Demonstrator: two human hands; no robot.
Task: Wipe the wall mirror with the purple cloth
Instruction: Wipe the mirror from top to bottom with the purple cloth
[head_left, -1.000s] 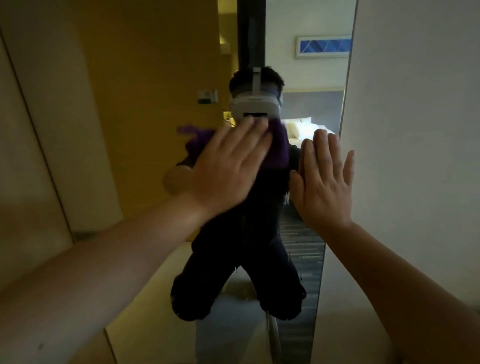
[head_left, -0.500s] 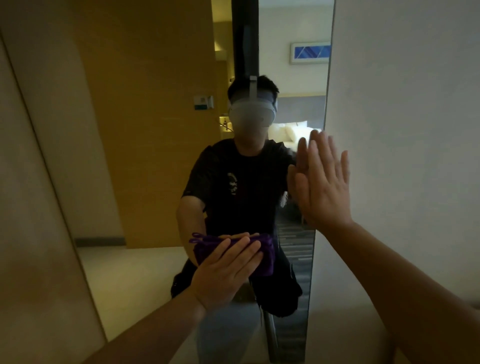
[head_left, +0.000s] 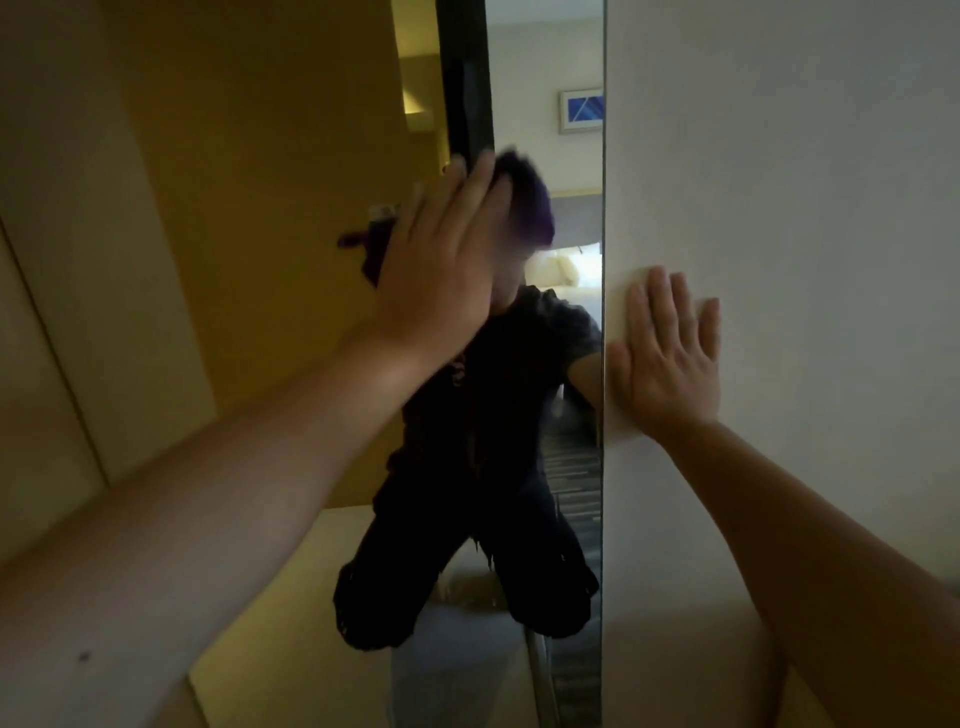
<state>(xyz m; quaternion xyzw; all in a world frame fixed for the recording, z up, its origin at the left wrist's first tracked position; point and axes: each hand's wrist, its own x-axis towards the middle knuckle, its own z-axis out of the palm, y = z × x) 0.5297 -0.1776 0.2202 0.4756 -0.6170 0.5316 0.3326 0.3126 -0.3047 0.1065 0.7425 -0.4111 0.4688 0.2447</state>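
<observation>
The tall wall mirror (head_left: 291, 156) fills the left and middle of the view and ends at a straight edge on the right. My left hand (head_left: 441, 265) is flat against the glass high up and presses the purple cloth (head_left: 535, 208) onto it; the cloth sticks out past the fingertips and at the hand's left side. My right hand (head_left: 670, 353) rests flat, fingers spread, on the white wall just right of the mirror's edge, holding nothing. The mirror reflects a person in black clothes.
The white wall (head_left: 805, 208) stands to the right of the mirror. The reflection shows a wooden door, a bed with pillows, a framed picture and a light floor.
My left hand swept the cloth from low on the mirror up to the top. My right hand moved off the mirror's edge onto the white wall, lower than before. The view shifted.
</observation>
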